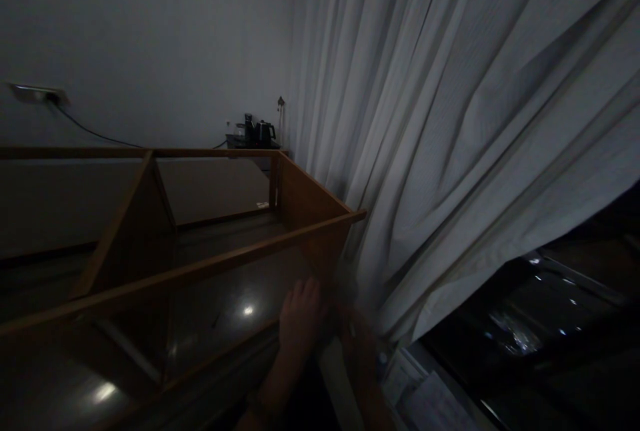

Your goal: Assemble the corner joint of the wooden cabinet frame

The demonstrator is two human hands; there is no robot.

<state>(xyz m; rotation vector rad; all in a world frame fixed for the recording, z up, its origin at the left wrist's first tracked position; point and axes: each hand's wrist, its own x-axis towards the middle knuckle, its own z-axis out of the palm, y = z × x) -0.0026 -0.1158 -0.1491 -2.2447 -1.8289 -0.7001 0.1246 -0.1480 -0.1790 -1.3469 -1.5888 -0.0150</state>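
Note:
A wooden shelf frame [235, 256] with a divider and an end panel [315, 197] fills the left and middle in dim light. My left hand [300, 307] lies against the lower part of the end panel, its fingers stretched upward over the wood. Close beside it on the right, my right hand [357, 337] is curled near the panel's lower edge. Whatever lies between its fingers is lost in shadow. Under the hands runs a long pale shape [336, 377] whose kind I cannot make out.
White curtains [425, 117] hang right beside the frame. A black kettle [264, 132] stands on a dark stand in the far corner. A plugged cable [90, 129] runs along the wall. Papers [435, 404] lie low at the right, near dark glass with reflections.

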